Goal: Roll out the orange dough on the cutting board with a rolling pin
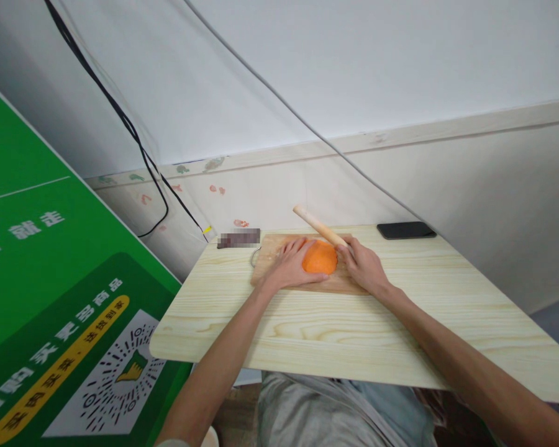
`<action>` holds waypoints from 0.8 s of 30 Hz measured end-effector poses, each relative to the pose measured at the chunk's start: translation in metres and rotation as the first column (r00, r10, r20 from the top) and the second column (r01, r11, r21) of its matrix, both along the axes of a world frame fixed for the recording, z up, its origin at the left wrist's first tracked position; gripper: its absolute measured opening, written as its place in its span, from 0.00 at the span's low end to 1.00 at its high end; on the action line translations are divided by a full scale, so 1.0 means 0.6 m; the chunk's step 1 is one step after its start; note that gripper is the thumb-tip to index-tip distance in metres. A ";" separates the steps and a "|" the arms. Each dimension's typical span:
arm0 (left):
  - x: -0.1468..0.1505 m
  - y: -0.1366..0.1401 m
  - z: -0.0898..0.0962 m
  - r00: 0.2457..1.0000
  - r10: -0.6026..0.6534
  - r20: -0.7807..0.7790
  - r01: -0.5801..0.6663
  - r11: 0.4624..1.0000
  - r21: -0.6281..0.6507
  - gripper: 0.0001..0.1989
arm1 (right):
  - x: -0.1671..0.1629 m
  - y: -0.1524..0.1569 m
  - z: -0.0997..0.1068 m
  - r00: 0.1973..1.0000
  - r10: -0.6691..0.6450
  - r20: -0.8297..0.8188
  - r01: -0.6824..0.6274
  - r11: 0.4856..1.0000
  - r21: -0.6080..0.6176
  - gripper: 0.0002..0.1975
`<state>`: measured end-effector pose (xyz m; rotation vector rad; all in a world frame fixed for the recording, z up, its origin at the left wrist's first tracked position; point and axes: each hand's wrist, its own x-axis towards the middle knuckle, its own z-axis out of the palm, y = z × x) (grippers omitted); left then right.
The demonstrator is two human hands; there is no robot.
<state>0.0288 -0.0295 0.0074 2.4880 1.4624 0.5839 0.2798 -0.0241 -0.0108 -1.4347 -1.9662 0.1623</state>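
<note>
A round, smooth orange piece that looks like dough (320, 257) lies on a wooden cutting board (270, 282). My left hand (292, 266) grips its left side, thumb along the near edge and fingers along the far edge. In my right hand (362, 264) is a pale wooden rolling pin (317, 225), held by its near end. The pin slants up and to the left, its far end raised past the board's back edge. My right fingers are wrapped around the pin, close to the right edge of the orange dough.
The board lies on a light wood-grain table (335, 335) against a wall. A black phone (406, 230) is at the back right. A dark, pixelated object (239, 238) sits at the back left. Cables (135, 133) hang along the wall, and a green printed panel (51, 248) stands left.
</note>
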 end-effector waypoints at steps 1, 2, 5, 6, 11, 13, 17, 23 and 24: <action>-0.001 0.001 -0.001 1.000 -0.004 0.007 0.004 1.000 -0.002 0.48 | 0.000 0.000 0.000 1.000 0.002 -0.001 -0.002 1.000 0.001 0.22; -0.003 0.002 -0.001 1.000 -0.011 0.016 0.011 1.000 -0.004 0.48 | 0.000 0.000 0.000 1.000 0.006 -0.004 -0.006 1.000 0.003 0.22; -0.008 0.002 0.003 0.998 -0.041 0.036 0.041 0.999 -0.010 0.49 | 0.000 0.000 0.000 1.000 0.007 -0.016 -0.007 1.000 0.009 0.22; -0.010 0.001 0.005 0.998 -0.052 0.041 0.052 0.999 -0.014 0.50 | 0.000 -0.001 0.001 1.000 0.004 -0.017 -0.003 1.000 0.008 0.22; -0.015 -0.006 0.019 0.993 -0.082 0.085 0.086 0.995 -0.051 0.47 | 0.000 0.001 0.003 1.000 0.005 -0.026 -0.006 1.000 -0.029 0.21; -0.014 -0.006 0.021 0.993 -0.070 0.092 0.076 0.995 -0.059 0.45 | 0.001 0.002 0.004 0.999 0.025 -0.029 -0.026 0.999 -0.036 0.20; -0.013 -0.003 0.019 0.996 -0.056 0.074 0.060 0.996 -0.060 0.45 | 0.002 0.004 0.003 0.999 0.046 -0.011 -0.047 0.998 -0.038 0.19; -0.016 0.003 0.007 0.995 -0.044 0.092 0.046 0.999 -0.024 0.40 | 0.003 0.009 0.002 0.999 0.049 0.006 -0.048 0.998 -0.051 0.20; -0.016 0.005 0.003 0.993 -0.044 0.109 0.045 0.999 -0.008 0.38 | 0.004 0.011 0.001 0.999 0.054 0.006 -0.054 0.997 -0.051 0.20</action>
